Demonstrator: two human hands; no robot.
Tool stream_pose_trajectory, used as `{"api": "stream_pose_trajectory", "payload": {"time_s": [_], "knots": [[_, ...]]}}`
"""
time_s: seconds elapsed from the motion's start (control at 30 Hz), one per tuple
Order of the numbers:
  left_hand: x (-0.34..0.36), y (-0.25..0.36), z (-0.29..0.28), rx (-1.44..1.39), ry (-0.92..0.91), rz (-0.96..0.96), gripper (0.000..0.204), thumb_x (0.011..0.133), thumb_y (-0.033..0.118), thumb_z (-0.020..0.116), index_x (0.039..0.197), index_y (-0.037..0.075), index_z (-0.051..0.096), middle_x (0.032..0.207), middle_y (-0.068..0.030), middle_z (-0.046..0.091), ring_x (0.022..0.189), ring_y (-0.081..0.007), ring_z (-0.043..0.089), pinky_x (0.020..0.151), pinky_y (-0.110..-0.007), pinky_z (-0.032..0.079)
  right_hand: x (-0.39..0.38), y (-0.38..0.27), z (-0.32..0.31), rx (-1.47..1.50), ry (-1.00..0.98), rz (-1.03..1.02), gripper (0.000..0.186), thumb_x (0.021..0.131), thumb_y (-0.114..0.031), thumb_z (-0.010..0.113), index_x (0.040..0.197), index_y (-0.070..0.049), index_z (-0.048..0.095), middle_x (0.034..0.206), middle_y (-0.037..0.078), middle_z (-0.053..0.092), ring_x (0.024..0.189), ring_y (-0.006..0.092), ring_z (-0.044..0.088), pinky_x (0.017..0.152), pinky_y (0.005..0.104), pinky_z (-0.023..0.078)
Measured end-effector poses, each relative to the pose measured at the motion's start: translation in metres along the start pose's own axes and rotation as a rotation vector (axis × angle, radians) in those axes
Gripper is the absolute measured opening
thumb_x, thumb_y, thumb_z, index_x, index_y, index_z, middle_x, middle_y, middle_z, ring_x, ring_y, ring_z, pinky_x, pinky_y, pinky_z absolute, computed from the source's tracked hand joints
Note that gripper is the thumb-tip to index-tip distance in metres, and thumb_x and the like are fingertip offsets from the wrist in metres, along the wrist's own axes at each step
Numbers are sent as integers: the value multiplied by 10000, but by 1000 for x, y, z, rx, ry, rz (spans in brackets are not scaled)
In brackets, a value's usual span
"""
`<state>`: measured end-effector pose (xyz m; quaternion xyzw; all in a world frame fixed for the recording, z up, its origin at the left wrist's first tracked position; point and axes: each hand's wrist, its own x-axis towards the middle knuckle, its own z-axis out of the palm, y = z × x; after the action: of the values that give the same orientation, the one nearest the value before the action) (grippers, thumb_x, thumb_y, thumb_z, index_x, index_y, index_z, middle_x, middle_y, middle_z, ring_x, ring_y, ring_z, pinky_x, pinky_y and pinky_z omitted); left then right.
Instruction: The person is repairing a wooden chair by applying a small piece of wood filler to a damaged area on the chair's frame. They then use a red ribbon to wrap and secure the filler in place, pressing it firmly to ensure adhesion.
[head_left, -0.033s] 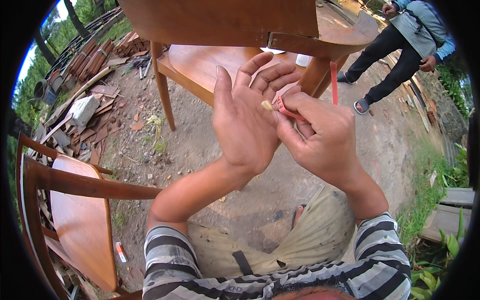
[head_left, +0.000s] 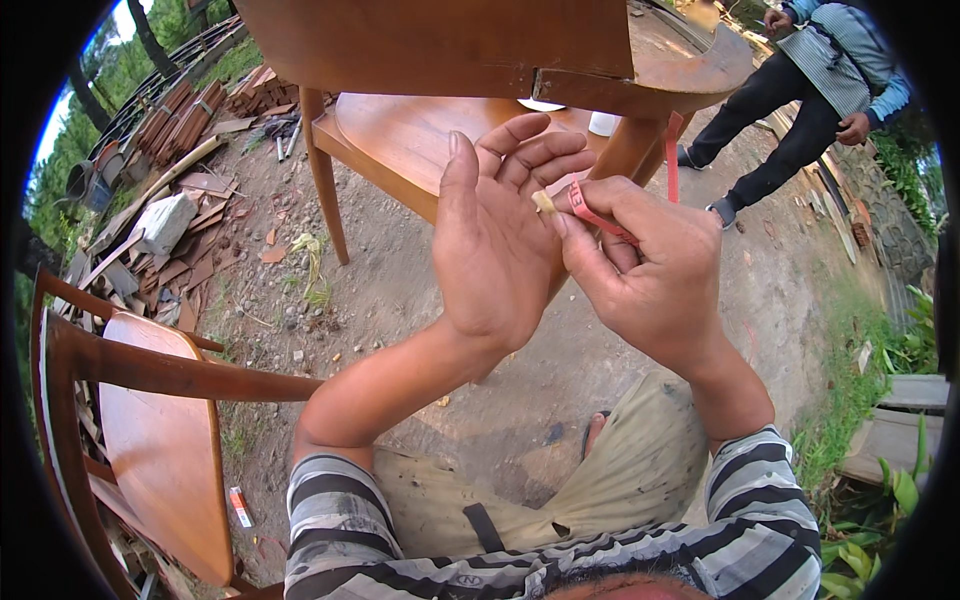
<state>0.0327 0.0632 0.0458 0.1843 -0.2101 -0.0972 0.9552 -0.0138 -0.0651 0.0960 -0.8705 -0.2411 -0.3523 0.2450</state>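
My left hand (head_left: 490,255) is open, its palm turned up and its fingers slightly curled. Over that palm, my right hand (head_left: 655,265) is closed in a pinch. A narrow printed red strip (head_left: 600,218) winds round its fingers, and one end stands up behind the knuckles. At the right fingertips sits a small tan piece (head_left: 543,201); whether it rests on the left palm or is only pinched, I cannot tell. Just beyond both hands stands a brown wooden chair (head_left: 440,50), its backrest nearest me and its seat behind.
A second wooden chair (head_left: 160,420) stands at the left, its rail reaching near my left forearm. A small orange-and-white box (head_left: 240,507) lies on the dirt beside it. Broken tiles and a white block (head_left: 170,222) are heaped farther left. Another person (head_left: 790,110) stands at the far right.
Both hands have shifted slightly to the right. The tan piece has moved a little up and right with the right fingertips. The other person's near foot has shifted slightly.
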Motion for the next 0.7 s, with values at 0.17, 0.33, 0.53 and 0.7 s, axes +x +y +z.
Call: {"api": "stream_pose_trajectory", "payload": {"time_s": [0.17,0.33,0.53,0.7], "knots": [[-9,-4,10,317,-46,150,262,1028,117,666,1243,-17,601,1092,-86,691,986,-122,670,863,-254,557,6,-1,-19,2,148,112,155,799,6,795,926,-16,709,642,70,639,504,179,617,478,289,444],[-8,-3,4,443,-66,237,253,988,58,711,1202,-48,629,1115,-122,711,972,-125,680,835,-256,573,5,-1,-21,-200,162,-201,157,791,-10,803,917,-37,714,721,64,675,522,199,628,470,300,459],[-9,5,7,558,-39,311,198,997,45,692,1148,-82,676,1050,-120,739,938,-137,713,821,-270,597,5,-6,-25,-62,182,-52,138,821,-27,798,943,-20,735,714,52,677,492,144,588,461,282,441],[-12,5,12,719,-20,359,198,997,18,676,1163,-89,693,1038,-115,748,913,-124,716,794,-245,606,6,-6,-27,-36,138,-20,139,824,-20,793,953,-16,743,736,62,695,502,148,606,478,280,466]]}}
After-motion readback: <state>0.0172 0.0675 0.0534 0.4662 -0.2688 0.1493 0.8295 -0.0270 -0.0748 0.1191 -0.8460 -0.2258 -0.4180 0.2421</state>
